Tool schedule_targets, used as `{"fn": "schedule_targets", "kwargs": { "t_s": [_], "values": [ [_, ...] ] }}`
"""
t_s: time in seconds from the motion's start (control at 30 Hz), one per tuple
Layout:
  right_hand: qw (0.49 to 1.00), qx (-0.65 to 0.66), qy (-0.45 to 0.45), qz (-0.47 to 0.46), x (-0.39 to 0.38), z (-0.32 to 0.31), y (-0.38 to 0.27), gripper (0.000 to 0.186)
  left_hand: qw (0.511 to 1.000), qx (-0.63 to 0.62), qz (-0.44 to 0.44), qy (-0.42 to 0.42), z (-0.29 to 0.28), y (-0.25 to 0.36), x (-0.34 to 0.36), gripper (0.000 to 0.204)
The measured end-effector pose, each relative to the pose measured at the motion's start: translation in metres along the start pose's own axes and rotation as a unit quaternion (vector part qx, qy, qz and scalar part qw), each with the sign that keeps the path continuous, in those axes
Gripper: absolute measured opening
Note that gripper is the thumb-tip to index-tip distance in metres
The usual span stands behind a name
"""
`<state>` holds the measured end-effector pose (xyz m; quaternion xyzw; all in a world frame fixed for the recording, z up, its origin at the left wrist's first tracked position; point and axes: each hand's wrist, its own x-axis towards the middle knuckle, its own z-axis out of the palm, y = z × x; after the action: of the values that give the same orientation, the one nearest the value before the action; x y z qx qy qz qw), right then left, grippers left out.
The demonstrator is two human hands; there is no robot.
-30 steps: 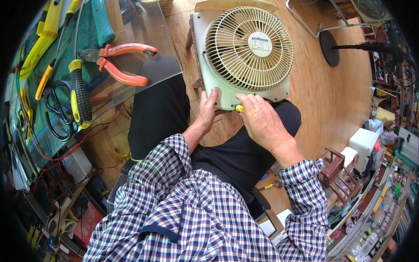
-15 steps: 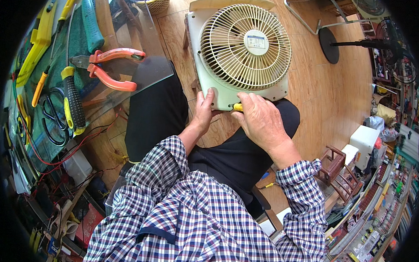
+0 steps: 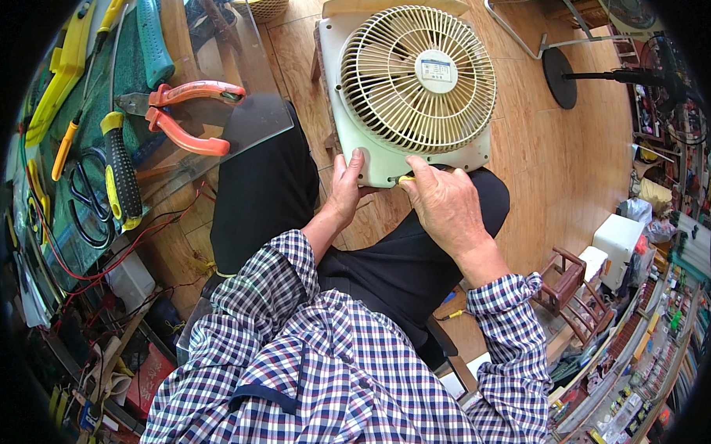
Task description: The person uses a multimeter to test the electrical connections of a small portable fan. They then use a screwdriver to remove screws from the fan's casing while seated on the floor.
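A cream box fan (image 3: 354, 125) with a round slatted grille (image 3: 391, 106) lies face up in front of my knees. My left hand (image 3: 342, 193) is closed on its near left corner, thumb on top of the frame and fingers underneath. At the near edge, my right hand (image 3: 448, 207) is wrapped round a screwdriver with a yellow handle (image 3: 405, 178). Most of that handle is hidden in the fist. Its shaft points left toward a small hole at the frame's edge; whether the tip sits in a screw I cannot tell.
To the left, a glass-topped table (image 3: 253, 128) bears red-handled pliers (image 3: 190, 130), a black-and-yellow screwdriver (image 3: 122, 171), a teal-handled tool (image 3: 154, 39) and scissors (image 3: 90, 201). Red wires hang below. A stand fan (image 3: 562, 76), small wooden chair (image 3: 572, 288) and parts-filled shelves (image 3: 640, 373) stand right.
My right hand has turned slightly on the screwdriver, and less of the yellow handle shows. My left hand keeps its hold on the fan's corner.
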<state>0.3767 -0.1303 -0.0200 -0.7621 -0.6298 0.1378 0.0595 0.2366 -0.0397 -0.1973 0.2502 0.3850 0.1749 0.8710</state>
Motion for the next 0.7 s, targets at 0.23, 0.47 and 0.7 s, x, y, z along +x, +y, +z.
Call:
{"fn": "schedule_targets", "kwargs": {
  "t_s": [0.23,0.47,0.7],
  "values": [
    [0.999,0.004,0.042,-0.028,0.003,-0.008,-0.004,0.039,1.0,0.004,-0.003,0.003,0.0,0.002,-0.002,0.059],
    [0.993,0.001,0.087,-0.076,0.005,-0.005,-0.004,0.033,1.0,0.007,-0.004,0.006,0.0,0.002,-0.003,0.061],
    [0.999,0.009,0.012,-0.035,0.003,-0.001,-0.003,0.03,1.0,0.01,-0.004,0.001,0.001,0.004,-0.003,0.062]
  ]
}}
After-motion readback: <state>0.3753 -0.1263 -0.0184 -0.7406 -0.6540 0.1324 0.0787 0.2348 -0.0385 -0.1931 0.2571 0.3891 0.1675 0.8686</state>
